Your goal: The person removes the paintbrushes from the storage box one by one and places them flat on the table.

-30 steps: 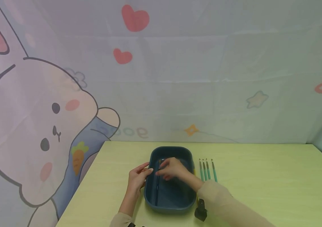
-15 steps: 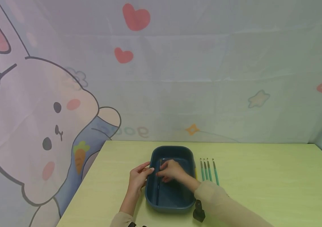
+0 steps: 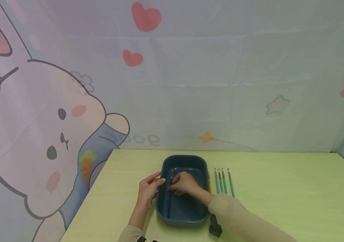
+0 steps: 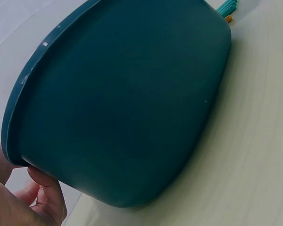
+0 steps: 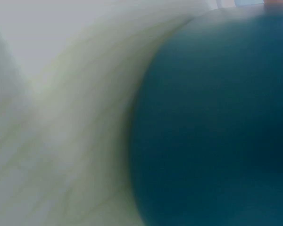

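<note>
A dark blue plastic basin (image 3: pixel 187 218) stands on the table. At its left rim my left hand (image 3: pixel 148 190) holds on, thumb over the edge and fingers outside; the left wrist view shows that hand (image 4: pixel 26 202) against the basin's outer wall (image 4: pixel 122 103). Along the left side of the basin's floor lies a slim dark paintbrush (image 3: pixel 169 205), its brownish tip toward the far end. My right hand (image 3: pixel 185 184) reaches into the basin, fingers curled, thumb and fingertips pinching the brush near its upper part. The right wrist view shows only blurred basin wall (image 5: pixel 212 122).
Right of the basin lie several teal-handled paintbrushes (image 3: pixel 230 183) side by side, lower ends partly behind the right sleeve (image 3: pixel 235 215). A thin yellow item (image 3: pixel 209 185) rests against the basin's right side. Behind the pale green table (image 3: pixel 293 188) hangs a printed cloth (image 3: pixel 190 84).
My right hand's fingers have closed in on the paintbrush inside the basin. The left hand keeps its hold on the rim, and the head view has shifted slightly.
</note>
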`<action>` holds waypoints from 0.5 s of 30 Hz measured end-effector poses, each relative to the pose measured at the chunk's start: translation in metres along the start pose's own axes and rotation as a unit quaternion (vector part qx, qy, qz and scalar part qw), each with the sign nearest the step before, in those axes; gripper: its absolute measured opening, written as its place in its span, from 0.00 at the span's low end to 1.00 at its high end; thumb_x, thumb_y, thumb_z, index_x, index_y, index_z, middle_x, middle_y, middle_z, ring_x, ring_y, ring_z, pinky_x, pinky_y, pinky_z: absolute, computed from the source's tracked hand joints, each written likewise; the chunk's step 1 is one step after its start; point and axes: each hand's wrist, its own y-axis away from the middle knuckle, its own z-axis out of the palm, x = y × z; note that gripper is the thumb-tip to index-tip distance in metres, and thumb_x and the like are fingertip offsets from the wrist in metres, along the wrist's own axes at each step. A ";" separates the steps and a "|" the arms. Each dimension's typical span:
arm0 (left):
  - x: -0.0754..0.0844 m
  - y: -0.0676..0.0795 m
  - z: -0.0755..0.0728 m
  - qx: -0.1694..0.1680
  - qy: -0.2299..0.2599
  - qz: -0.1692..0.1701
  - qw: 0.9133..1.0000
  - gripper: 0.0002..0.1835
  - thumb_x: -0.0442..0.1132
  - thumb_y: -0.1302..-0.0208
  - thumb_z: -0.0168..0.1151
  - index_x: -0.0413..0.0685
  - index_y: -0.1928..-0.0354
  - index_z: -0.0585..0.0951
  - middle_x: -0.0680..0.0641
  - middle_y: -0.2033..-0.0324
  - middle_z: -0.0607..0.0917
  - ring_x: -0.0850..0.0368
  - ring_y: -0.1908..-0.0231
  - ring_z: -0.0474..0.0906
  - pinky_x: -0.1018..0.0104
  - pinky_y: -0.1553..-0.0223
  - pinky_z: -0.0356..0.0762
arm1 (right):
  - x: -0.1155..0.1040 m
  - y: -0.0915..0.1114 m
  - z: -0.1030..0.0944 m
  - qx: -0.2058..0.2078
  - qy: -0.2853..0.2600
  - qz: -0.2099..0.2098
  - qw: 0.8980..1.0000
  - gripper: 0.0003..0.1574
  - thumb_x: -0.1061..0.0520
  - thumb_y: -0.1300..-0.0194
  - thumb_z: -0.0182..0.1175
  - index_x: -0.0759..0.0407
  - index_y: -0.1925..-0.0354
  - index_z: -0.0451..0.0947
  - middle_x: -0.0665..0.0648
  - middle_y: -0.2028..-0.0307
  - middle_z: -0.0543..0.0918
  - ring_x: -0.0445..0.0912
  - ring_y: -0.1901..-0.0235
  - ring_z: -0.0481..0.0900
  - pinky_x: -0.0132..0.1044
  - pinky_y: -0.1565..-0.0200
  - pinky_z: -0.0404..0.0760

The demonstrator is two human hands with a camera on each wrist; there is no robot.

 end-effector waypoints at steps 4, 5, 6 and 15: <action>0.000 -0.001 0.001 -0.001 0.000 0.002 1.000 0.26 0.34 0.42 0.66 0.36 0.41 0.76 0.53 0.70 0.83 0.64 0.74 0.80 0.67 0.73 0.81 | 0.001 0.000 0.001 0.008 0.009 -0.004 1.000 0.15 0.63 0.52 0.72 0.67 0.66 0.78 0.59 0.80 0.83 0.43 0.84 0.82 0.34 0.78 0.82; 0.000 -0.001 0.001 0.000 -0.001 0.002 1.000 0.25 0.34 0.42 0.66 0.36 0.41 0.76 0.53 0.70 0.83 0.64 0.74 0.80 0.68 0.73 0.81 | 0.001 0.000 0.001 0.010 0.010 -0.004 1.000 0.15 0.63 0.52 0.72 0.67 0.67 0.78 0.59 0.81 0.83 0.42 0.84 0.82 0.34 0.78 0.82; 0.000 -0.001 0.001 0.001 0.000 0.002 1.000 0.26 0.34 0.42 0.67 0.36 0.41 0.76 0.53 0.70 0.83 0.64 0.74 0.79 0.68 0.73 0.80 | 0.001 -0.001 0.001 0.011 0.011 -0.005 1.000 0.15 0.63 0.53 0.72 0.67 0.67 0.78 0.59 0.81 0.83 0.42 0.84 0.82 0.34 0.78 0.82; -0.001 0.001 0.001 0.014 0.001 0.001 1.000 0.24 0.33 0.43 0.67 0.37 0.43 0.78 0.54 0.72 0.80 0.66 0.76 0.77 0.71 0.76 0.78 | 0.003 -0.001 0.004 0.021 0.032 -0.026 0.999 0.15 0.64 0.56 0.73 0.66 0.69 0.78 0.58 0.83 0.83 0.43 0.85 0.82 0.34 0.79 0.81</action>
